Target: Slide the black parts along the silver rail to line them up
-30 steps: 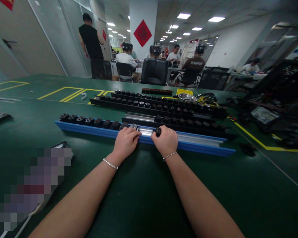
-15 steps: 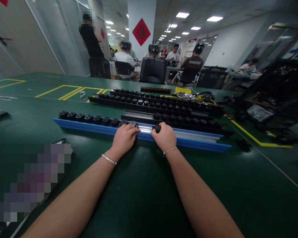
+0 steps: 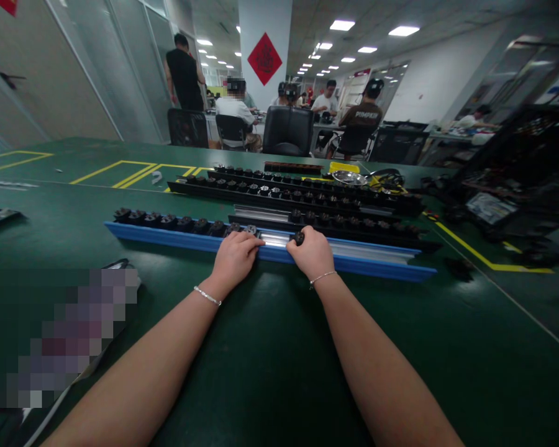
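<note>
A long blue channel rail lies across the table in front of me, bright metal showing inside it. Several black socket modules sit in a row along its left part. My left hand is closed over the near wall of the rail, fingers beside the last modules of the row and partly hiding them. A bare stretch of channel separates it from my right hand, whose thumb and fingers pinch one black socket module at the rail. Its underside is hidden, so I cannot tell whether it is seated.
Behind the blue rail lie several black rails with similar modules. A yellow tray, a metal dish and cables are at the back right. A dark rack stands far right. A pixelated object lies front left. People sit beyond.
Both hands keep nearly the same hold and place on the rail; the view has shifted slightly. In the background, the standing person has moved a little to the right and is more upright.
</note>
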`<state>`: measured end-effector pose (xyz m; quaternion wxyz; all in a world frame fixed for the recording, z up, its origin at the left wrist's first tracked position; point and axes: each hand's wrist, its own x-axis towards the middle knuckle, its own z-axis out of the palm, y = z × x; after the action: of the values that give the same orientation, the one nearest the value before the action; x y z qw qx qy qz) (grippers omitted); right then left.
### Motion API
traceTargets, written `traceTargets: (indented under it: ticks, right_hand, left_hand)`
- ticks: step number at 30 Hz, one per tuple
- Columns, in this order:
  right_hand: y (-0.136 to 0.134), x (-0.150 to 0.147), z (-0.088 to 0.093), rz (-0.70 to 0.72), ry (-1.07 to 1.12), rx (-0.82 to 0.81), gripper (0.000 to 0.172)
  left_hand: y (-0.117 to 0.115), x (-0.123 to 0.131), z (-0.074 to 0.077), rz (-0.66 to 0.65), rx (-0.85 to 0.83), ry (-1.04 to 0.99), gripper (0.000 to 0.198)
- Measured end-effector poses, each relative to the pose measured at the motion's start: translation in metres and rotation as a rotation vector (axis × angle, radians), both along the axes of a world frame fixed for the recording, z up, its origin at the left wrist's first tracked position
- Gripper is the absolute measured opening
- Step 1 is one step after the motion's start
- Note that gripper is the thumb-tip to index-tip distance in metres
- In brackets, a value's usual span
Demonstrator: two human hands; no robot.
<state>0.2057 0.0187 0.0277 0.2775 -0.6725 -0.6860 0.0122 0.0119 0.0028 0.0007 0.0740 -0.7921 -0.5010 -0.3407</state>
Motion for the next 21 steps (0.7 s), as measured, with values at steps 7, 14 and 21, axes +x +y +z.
traceTargets:
  ticks: [7,14,21]
  right_hand:
    - [-0.002,0.003,0.001,0.007,-0.029,0.015,0.019]
    - [-0.002,0.007,0.0,0.008,-0.039,0.027,0.018]
    - [-0.003,0.012,-0.001,0.017,-0.018,0.019,0.017]
  left_hand:
    - [0.001,0.0,0.0,0.01,-0.003,0.009,0.021]
    - [0.002,-0.002,-0.002,-0.004,0.002,0.004,0.022]
    - [0.002,-0.002,-0.001,-0.013,0.008,0.005,0.022]
